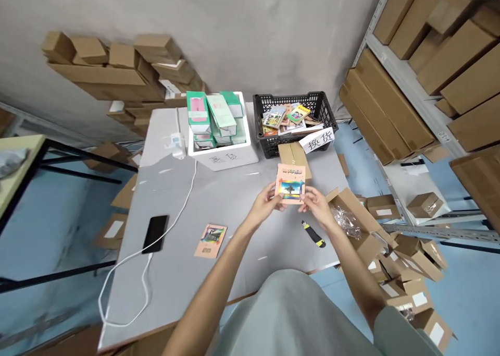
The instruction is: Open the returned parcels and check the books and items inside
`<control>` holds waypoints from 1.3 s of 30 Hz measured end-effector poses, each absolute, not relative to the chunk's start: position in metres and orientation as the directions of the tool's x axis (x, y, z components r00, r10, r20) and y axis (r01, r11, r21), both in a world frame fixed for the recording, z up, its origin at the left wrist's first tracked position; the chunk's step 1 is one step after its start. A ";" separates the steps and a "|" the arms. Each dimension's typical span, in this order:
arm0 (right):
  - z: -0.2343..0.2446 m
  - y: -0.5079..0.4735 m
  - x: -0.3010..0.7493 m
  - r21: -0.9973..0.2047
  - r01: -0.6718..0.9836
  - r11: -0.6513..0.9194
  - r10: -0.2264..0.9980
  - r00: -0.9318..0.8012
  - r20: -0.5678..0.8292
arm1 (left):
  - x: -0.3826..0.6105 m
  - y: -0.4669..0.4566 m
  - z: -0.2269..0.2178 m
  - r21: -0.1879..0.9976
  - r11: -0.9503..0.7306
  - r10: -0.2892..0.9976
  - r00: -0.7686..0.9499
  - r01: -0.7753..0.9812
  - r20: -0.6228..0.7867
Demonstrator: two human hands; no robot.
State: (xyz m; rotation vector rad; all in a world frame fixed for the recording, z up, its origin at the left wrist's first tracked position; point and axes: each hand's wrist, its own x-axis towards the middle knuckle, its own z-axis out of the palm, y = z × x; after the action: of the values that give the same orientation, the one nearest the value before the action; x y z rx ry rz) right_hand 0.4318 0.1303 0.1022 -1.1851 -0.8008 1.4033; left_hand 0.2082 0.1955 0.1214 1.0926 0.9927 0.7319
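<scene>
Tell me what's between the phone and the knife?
In the head view, a pink booklet lies on the table between the phone and the knife. The person's left forearm crosses there too, above the table.

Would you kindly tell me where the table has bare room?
Bare patches lie between the white box and loose booklet, and between that booklet and the phone. The far side is crowded with the box and black crate.
</scene>
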 end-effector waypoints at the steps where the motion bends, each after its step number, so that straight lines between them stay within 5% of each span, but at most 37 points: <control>1: 0.109 0.149 0.441 -0.938 -0.302 -0.169 0.975 0.090 -0.205 | 0.217 0.214 0.129 0.955 0.293 0.883 0.392 -0.033 -0.257; 8: 0.170 0.290 0.483 -0.890 -0.446 0.101 0.919 0.384 -0.088 | 0.288 0.342 0.217 0.911 0.175 0.949 0.309 -0.374 -0.055; 11: 0.178 0.309 0.478 -0.893 -0.437 0.110 0.905 0.416 -0.092 | 0.298 0.354 0.228 0.919 0.138 0.973 0.224 -0.370 -0.056; 17: 0.134 0.259 0.436 -0.943 -0.326 -0.071 0.966 0.212 -0.146 | 0.233 0.280 0.150 0.966 0.211 0.956 0.238 -0.149 -0.172; 21: 0.109 0.224 0.397 -0.939 -0.266 -0.219 0.952 0.154 -0.266 | 0.159 0.227 0.085 0.923 0.367 0.930 0.083 -0.113 -0.359; 26: 0.086 0.191 0.334 -0.912 -0.186 -0.366 0.923 0.050 -0.381 | 0.068 0.178 0.030 0.901 0.430 0.896 -0.094 -0.055 -0.433; 33: 0.022 0.139 0.215 -0.745 0.033 -0.666 0.737 -0.119 -0.665 | -0.050 0.123 -0.014 0.787 0.601 0.766 -0.378 0.137 -0.519; 39: -0.034 0.104 0.124 -0.600 0.117 -0.791 0.590 -0.112 -0.800 | -0.100 0.103 -0.058 0.720 0.658 0.740 -0.361 0.218 -0.567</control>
State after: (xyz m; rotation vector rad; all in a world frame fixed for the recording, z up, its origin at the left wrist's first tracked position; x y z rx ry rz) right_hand 0.1242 0.1036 -0.0343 -1.8294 -0.7792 1.9694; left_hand -0.1004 0.1035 -0.0575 0.7536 1.9026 0.6741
